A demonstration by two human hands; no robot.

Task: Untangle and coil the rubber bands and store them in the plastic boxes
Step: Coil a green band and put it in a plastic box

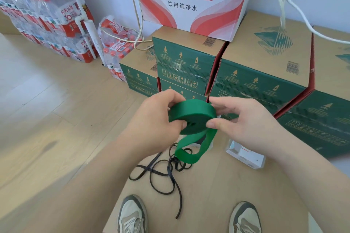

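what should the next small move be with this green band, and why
Probably wind the hanging loop of the green band onto its coil: the left hand grips the coil, the right hand pinches its rim, and the loop dangles loose below.

Green band (193, 113) mostly coiled, loop dangling, black band (174, 160) tangled below

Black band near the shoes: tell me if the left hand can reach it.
Probably not yet: the left hand grips the green coil. The black band lies mostly uncovered below, so the way looks free once that grip lets go.
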